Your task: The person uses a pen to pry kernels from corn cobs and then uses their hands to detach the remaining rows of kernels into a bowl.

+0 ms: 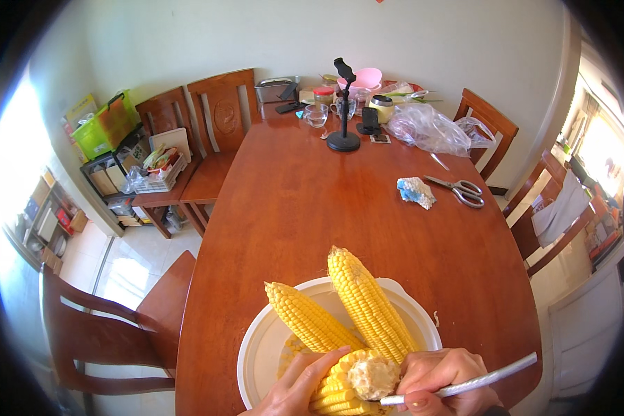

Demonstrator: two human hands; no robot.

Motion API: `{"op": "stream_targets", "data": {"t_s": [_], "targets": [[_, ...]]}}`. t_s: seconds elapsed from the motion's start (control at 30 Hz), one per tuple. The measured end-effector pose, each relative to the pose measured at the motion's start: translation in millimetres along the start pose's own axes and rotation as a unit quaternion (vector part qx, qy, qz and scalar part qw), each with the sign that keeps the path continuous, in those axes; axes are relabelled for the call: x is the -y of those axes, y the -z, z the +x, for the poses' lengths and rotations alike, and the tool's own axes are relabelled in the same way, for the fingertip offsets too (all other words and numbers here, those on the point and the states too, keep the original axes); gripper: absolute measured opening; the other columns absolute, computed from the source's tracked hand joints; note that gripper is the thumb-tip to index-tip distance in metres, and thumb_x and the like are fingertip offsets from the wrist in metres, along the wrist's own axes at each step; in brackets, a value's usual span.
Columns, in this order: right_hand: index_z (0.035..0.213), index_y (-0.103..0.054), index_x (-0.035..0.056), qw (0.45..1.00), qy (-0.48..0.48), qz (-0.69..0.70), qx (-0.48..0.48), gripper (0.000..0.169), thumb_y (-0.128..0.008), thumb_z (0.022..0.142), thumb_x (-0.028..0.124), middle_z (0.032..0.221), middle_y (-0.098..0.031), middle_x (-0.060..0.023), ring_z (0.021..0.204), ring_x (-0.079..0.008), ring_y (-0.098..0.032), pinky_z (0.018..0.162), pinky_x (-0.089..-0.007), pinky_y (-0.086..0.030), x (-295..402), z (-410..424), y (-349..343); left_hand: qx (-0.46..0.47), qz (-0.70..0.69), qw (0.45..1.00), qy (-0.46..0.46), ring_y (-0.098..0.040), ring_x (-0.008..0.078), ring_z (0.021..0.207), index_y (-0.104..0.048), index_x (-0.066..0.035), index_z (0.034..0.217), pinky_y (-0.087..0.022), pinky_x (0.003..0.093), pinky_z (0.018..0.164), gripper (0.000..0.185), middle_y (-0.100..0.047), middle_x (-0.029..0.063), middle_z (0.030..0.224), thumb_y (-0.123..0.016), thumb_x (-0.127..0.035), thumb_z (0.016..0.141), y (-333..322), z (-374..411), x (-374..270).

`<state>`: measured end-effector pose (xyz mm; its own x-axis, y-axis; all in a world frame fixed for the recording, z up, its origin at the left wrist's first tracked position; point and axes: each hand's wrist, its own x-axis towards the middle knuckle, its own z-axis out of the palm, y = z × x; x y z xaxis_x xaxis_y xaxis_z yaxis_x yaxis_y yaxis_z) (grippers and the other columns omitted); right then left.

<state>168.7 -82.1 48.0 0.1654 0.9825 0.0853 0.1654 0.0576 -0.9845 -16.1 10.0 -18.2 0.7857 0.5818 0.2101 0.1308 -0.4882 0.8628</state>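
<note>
Near the bottom edge, my left hand (pixel 296 385) grips an ear of corn (pixel 338 382) whose cut, pale butt end faces up towards me. My right hand (pixel 447 379) holds a thin silver metal tool (pixel 491 375), its tip against the kernels at the rim of that butt. Two more yellow ears lie just beyond, a left one (pixel 309 317) and a right one (pixel 369 307), both in a round white plastic basin (pixel 247 353). Some loose-looking kernels (pixel 289 353) show in the basin, left of my fingers.
On the wooden table (pixel 291 208) lie grey-handled scissors (pixel 463 191) and a blue-and-white cloth (pixel 416 192). Farther back stand a black phone stand (pixel 343 140), glass cups (pixel 316 115), pink bowls (pixel 366 79) and a clear plastic bag (pixel 426 127). Wooden chairs (pixel 104 333) flank the table.
</note>
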Motion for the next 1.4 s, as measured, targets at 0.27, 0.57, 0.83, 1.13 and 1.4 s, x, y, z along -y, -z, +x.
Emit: {"op": "stream_targets", "data": {"t_s": [0.27, 0.57, 0.83, 1.13, 1.4], "targets": [[0.063, -0.062, 0.0057, 0.996, 0.008, -0.087, 0.021, 0.038, -0.061, 0.081, 0.039, 0.065, -0.06, -0.0098, 0.057, -0.0244, -0.057, 0.05, -0.0323, -0.04, -1, 4, 2, -0.012, 0.001, 1.0, -0.006, -0.043, 0.0379, 0.118, -0.036, -0.002, 0.132, -0.039, 0.0429, 0.097, 0.093, -0.044, 0.019, 0.128, -0.083, -0.008, 0.052, 0, -2, 1], [0.075, -0.058, 0.0086, 0.985, 0.097, -0.14, -0.007, 0.018, -0.064, 0.083, 0.024, 0.071, -0.062, -0.0097, 0.062, -0.0256, -0.059, 0.055, -0.0339, -0.045, -4, 0, -4, 0.002, -0.002, 1.0, 0.018, -0.044, 0.0386, 0.117, -0.035, -0.002, 0.133, -0.041, 0.0424, 0.096, 0.091, -0.043, 0.0222, 0.127, -0.082, -0.008, 0.055, -2, 2, 3], [0.075, -0.053, 0.0063, 0.998, 0.05, 0.036, -0.015, 0.028, -0.062, 0.085, 0.031, 0.068, -0.06, -0.0081, 0.058, -0.0154, -0.056, 0.054, -0.027, -0.045, -8, 1, -4, -0.041, 0.043, 0.998, -0.017, -0.049, 0.0375, 0.112, -0.038, -0.002, 0.13, -0.044, 0.042, 0.091, 0.089, -0.046, 0.0223, 0.122, -0.083, -0.011, 0.054, 1, 3, 0], [0.079, -0.056, 0.0049, 0.994, 0.105, 0.029, -0.016, 0.023, -0.064, 0.084, 0.026, 0.068, -0.06, -0.0089, 0.059, -0.0169, -0.057, 0.054, -0.0271, -0.044, -13, 5, -7, -0.034, 0.034, 0.999, 0.021, -0.049, 0.0384, 0.11, -0.036, -0.003, 0.132, -0.044, 0.0424, 0.091, 0.091, -0.047, 0.0216, 0.121, -0.083, -0.013, 0.054, 0, 4, -1], [0.076, -0.058, 0.0063, 0.993, 0.093, -0.069, -0.024, 0.021, -0.065, 0.083, 0.026, 0.07, -0.061, -0.0112, 0.061, -0.024, -0.059, 0.055, -0.0312, -0.045, -6, 3, -5, -0.043, 0.049, 0.998, 0.007, -0.048, 0.038, 0.111, -0.036, -0.003, 0.132, -0.043, 0.0427, 0.091, 0.09, -0.046, 0.0213, 0.122, -0.084, -0.016, 0.057, -3, 2, -1]]}}
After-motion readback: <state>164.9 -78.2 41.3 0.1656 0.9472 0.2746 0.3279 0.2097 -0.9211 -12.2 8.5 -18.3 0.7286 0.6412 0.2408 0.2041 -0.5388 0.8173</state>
